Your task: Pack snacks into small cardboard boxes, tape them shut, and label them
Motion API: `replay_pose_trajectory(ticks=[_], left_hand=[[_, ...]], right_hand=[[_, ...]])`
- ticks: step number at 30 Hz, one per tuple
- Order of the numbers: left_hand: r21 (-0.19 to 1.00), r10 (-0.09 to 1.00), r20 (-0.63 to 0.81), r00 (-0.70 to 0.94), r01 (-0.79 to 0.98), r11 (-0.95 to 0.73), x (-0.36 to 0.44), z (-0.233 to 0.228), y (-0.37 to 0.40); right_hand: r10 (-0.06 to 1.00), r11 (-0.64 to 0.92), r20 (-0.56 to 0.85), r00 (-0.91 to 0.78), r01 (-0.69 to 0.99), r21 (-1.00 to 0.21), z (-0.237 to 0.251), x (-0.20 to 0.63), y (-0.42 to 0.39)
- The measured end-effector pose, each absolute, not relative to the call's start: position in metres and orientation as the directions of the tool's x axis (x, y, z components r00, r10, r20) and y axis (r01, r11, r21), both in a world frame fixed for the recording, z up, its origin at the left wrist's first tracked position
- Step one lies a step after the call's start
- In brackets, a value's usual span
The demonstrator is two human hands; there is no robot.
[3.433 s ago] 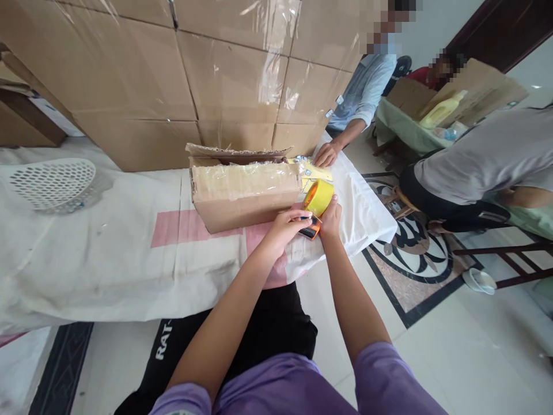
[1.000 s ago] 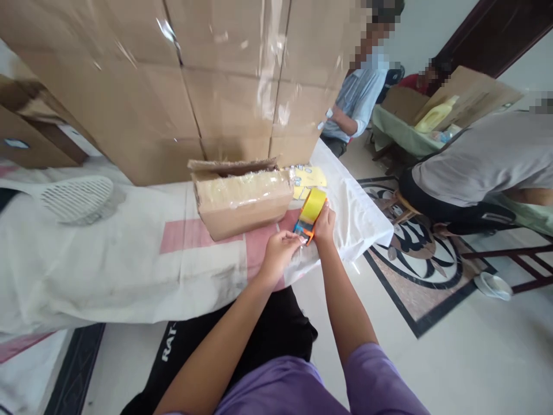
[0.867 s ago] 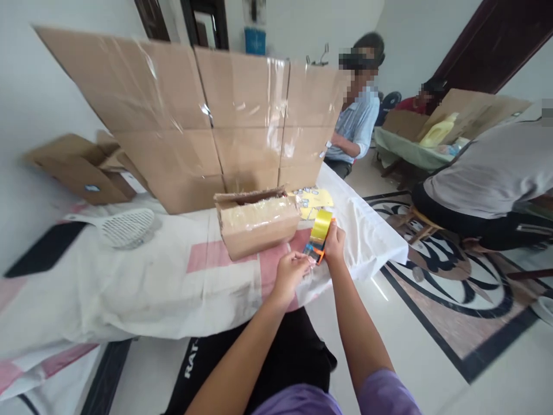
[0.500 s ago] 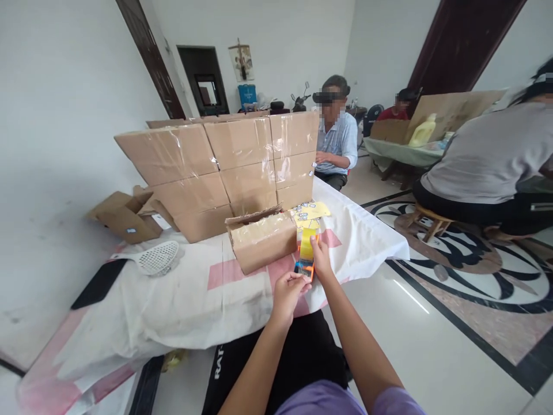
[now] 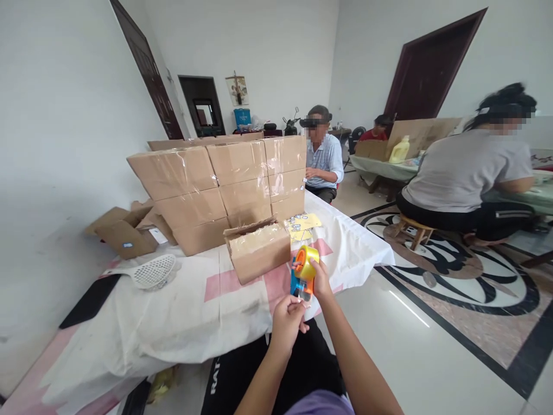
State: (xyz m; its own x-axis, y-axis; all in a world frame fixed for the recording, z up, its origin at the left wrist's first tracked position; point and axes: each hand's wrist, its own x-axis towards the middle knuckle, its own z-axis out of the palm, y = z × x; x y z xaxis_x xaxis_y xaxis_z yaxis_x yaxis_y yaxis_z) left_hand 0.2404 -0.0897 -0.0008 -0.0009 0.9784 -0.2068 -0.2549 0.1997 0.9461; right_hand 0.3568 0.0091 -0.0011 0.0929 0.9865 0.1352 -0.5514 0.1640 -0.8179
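Note:
My right hand [image 5: 320, 279] is wrapped round a tape dispenser [image 5: 297, 280] with blue and orange parts, holding it up at the table's near edge. A roll of yellowish packing tape [image 5: 310, 262] sits on it, its side turned partly toward me. Just below, the fingers of my left hand [image 5: 287, 320] are pinched together on the free end of the tape [image 5: 305, 298]. Beyond my hands a small cardboard box [image 5: 261, 253] lies on the cloth, with a raised flap along its back and shiny tape on top.
Stacked taped cartons [image 5: 242, 196] form a wall behind the box. Yellow printed sheets [image 5: 305, 223] lie right of it. To the left are a white slotted skimmer [image 5: 153, 272], a black flat item [image 5: 90, 301] and an open carton [image 5: 125, 233]. A person [image 5: 324, 155] sits beyond; another [image 5: 466, 167] is at right.
The tape dispenser has turned, so the roll's side and orange core now show. My left hand has moved slightly down with the tape end. The camera view has shifted.

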Motion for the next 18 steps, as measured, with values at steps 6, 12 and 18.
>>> replay_pose_trajectory(ticks=[6,12,18], left_hand=[[0.950,0.973,-0.227,-0.025,-0.224,0.216,0.234,-0.011,-0.087],[0.953,0.968,-0.250,-0.014,-0.183,0.243,0.221,-0.014,-0.102],[0.962,0.966,-0.256,-0.048,-0.109,0.250,0.204,-0.005,-0.133]], right_hand=[[0.977,0.188,0.095,0.190,-0.557,-0.809,-0.009,0.344,0.013],[0.957,0.175,0.004,0.289,-0.567,-0.805,-0.004,0.337,0.006],[0.955,0.150,-0.043,0.294,-0.602,-0.784,0.018,0.322,-0.010]])
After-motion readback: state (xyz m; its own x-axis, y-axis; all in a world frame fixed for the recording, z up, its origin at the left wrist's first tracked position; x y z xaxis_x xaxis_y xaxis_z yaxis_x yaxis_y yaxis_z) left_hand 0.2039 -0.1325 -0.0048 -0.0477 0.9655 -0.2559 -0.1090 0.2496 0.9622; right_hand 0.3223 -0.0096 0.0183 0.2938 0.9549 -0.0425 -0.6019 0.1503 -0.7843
